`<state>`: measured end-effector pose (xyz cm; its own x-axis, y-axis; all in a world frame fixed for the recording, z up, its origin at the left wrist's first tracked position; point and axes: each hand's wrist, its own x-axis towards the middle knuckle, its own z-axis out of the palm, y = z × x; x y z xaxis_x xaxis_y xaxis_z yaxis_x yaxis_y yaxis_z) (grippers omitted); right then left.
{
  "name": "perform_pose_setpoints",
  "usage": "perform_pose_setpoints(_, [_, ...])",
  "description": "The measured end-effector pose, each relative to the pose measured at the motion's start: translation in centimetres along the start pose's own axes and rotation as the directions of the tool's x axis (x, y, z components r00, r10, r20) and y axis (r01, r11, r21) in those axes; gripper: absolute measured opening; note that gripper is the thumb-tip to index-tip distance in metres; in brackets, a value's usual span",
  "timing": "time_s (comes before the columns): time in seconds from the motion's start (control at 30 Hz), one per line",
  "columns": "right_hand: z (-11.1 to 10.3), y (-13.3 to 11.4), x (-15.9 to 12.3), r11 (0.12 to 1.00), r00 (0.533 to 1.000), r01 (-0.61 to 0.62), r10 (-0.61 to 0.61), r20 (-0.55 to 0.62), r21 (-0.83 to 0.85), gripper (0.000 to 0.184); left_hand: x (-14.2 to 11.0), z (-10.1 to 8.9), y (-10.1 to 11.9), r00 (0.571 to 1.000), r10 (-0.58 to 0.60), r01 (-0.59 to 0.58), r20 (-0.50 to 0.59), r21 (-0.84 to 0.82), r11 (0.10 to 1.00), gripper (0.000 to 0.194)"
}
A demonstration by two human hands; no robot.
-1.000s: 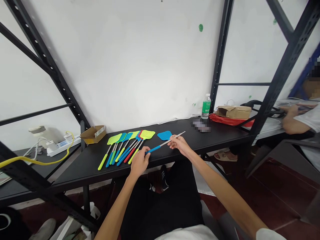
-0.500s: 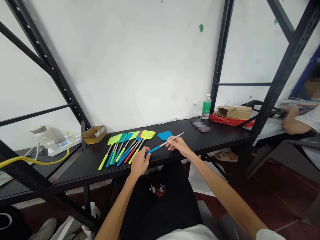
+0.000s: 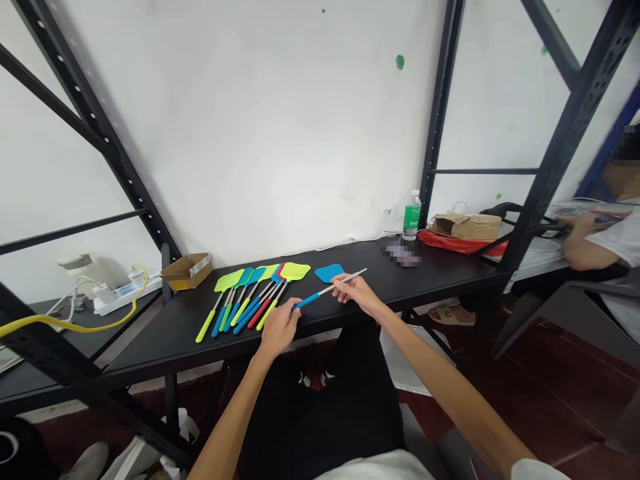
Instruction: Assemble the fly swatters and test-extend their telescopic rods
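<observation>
Between my hands is a fly swatter handle [image 3: 311, 299] with a blue grip and a thin metal rod, held slantwise above the table's front edge. My left hand [image 3: 281, 325] is closed around the end of the blue grip. With its fingertips my right hand [image 3: 353, 291] pinches the metal rod, whose bare tip points up to the right. A loose blue swatter head [image 3: 329, 273] lies flat on the table just behind my right hand. To the left, several fly swatters [image 3: 260, 303] in yellow-green, blue, green and red lie side by side, their heads overlapping toward the wall.
On the black table [image 3: 370, 263] stand an open cardboard box [image 3: 187, 272] and a water bottle [image 3: 412, 216]. A brown carton [image 3: 467, 225] rests on a red bag [image 3: 453, 241]. Metal posts [image 3: 565, 153] frame the sides. A person [image 3: 595, 240] sits at the right.
Both hands stay almost where they were, still holding the swatter handle at nearly the same slant. The view has shifted very slightly.
</observation>
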<state>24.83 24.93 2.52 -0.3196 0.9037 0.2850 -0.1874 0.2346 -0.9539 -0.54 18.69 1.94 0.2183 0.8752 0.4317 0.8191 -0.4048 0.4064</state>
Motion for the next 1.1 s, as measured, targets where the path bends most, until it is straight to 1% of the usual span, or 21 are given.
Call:
perform_pose_setpoints(0.17, [-0.25,-0.23,-0.15,0.997,0.999,-0.011,0.013,-0.031,0.073,0.042,-0.09,-0.02,-0.01,0.999,-0.022,0.019,-0.025,-0.121,0.992,0.027])
perform_pose_setpoints(0.33, [-0.21,0.04,-0.11,0.999,1.000,-0.008,0.010,-0.030,0.045,0.041,-0.14,0.10,-0.22,0.997,-0.053,0.038,-0.055,-0.250,0.967,0.026])
perform_pose_setpoints(0.5, [-0.16,0.14,-0.04,0.999,1.000,-0.009,0.010,-0.027,0.043,0.041,-0.14,0.21,-0.29,0.996,-0.062,0.038,-0.070,-0.304,0.952,0.023])
perform_pose_setpoints(0.73, [-0.09,0.32,-0.02,0.999,0.999,-0.003,0.004,-0.036,0.041,0.041,-0.18,0.17,-0.17,0.993,-0.084,0.058,-0.086,-0.271,0.961,0.022])
perform_pose_setpoints(0.97, [-0.41,0.54,0.14,0.999,1.000,0.006,-0.006,-0.023,0.034,0.039,-0.23,0.00,0.16,0.996,-0.045,0.030,-0.074,-0.191,0.981,0.015])
perform_pose_setpoints(1.1, [-0.45,0.57,0.17,0.999,1.000,0.002,-0.002,-0.017,0.032,0.038,-0.23,0.05,0.27,0.997,-0.045,0.038,-0.055,-0.132,0.991,0.017])
